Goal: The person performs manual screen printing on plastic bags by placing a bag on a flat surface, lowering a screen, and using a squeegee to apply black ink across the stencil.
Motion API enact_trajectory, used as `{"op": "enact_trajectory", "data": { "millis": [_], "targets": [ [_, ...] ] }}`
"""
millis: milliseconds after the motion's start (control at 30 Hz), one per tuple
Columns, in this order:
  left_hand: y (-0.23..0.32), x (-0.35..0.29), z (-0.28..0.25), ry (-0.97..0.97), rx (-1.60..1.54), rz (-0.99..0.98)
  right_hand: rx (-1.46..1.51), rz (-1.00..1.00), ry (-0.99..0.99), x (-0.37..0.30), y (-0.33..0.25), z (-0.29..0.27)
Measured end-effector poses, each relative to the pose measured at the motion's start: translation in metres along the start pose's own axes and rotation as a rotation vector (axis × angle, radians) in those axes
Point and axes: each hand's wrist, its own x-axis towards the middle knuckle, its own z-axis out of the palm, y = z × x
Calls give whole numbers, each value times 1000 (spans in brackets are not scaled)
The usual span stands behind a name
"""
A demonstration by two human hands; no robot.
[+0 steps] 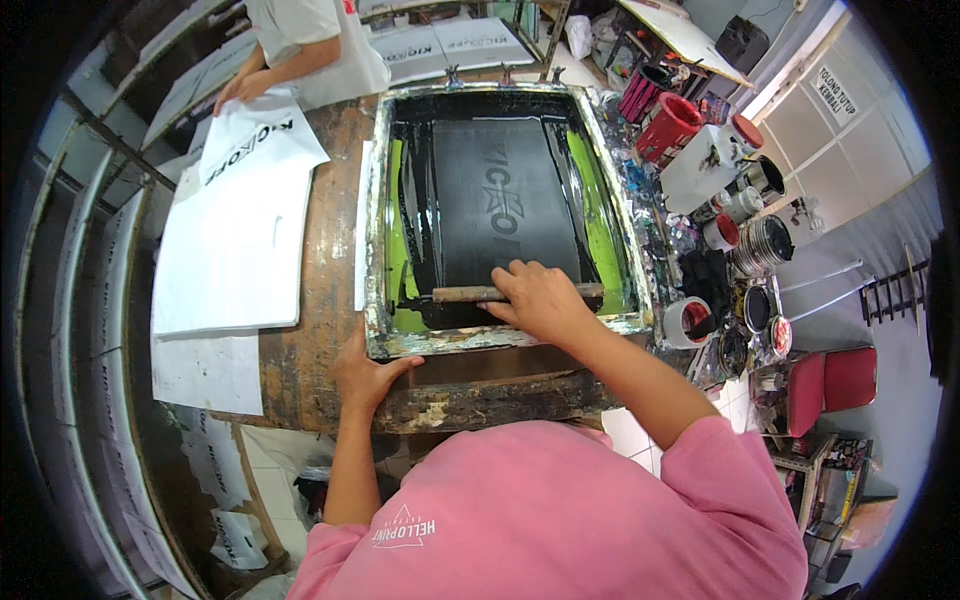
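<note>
A screen printing frame (pixel 376 220) with a paint-crusted rim lies on the wooden table in front of me. Its mesh has green borders (pixel 598 240) and a dark middle panel (pixel 497 190) with lettering, smeared with black ink. My right hand (pixel 540 305) is closed around the wooden handle of a squeegee (pixel 460 294), which lies crosswise near the frame's close end. At the frame's near left corner rests my left hand (pixel 365 378), thumb stretched along the near edge and spread from the fingers, which are partly hidden.
Left of the frame, white printed sheets (pixel 235 250) are stacked on the table (pixel 335 200). Another person's hands (pixel 245 85) hold a sheet at the far left. Ink pots, a red bucket (pixel 668 128) and a white jerrycan (pixel 700 165) crowd the right side. Drying racks (pixel 75 300) stand left.
</note>
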Motion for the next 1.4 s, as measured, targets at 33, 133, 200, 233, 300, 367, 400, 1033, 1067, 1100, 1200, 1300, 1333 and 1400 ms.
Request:
{"op": "enact_trajectory", "data": {
  "millis": [33, 133, 200, 233, 300, 367, 400, 1033, 1067, 1100, 1200, 1300, 1333, 1400],
  "targets": [
    [2, 0, -1, -12, -1, -47, 4, -5, 17, 1, 1, -3],
    [12, 0, -3, 5, -127, -90, 10, -14, 43, -10, -11, -14],
    [23, 1, -5, 36, -255, -117, -53, 19, 32, -24, -29, -25],
    [30, 3, -7, 115, -344, -37, -127, 34, 69, -29, -39, -32],
    [45, 7, -12, 187, -527, -11, -147, 37, 312, -29, -52, -50],
    [59, 18, -18, 273, -626, -6, -151, 54, 456, -18, -56, -76],
    [65, 25, -20, 342, -633, 58, -144, 40, 522, -5, -50, -92],
    [96, 76, 29, 51, 285, 131, -161, -88, 755, 127, -20, -254],
    [108, 88, 25, 146, 183, 183, -163, -49, 715, 125, -23, -261],
    [119, 102, 22, 187, 106, 168, -164, -11, 674, 123, -27, -267],
    [136, 124, 8, 233, -176, -46, -140, -41, 657, 126, -31, -276],
    [122, 124, -6, 325, -181, -59, -155, -66, 637, 129, -28, -273],
    [111, 123, -14, 355, -267, -92, -159, -71, 630, 127, -27, -271],
    [80, 113, -27, 399, -425, -192, -151, -71, 612, 124, -22, -267]
  ]
}}
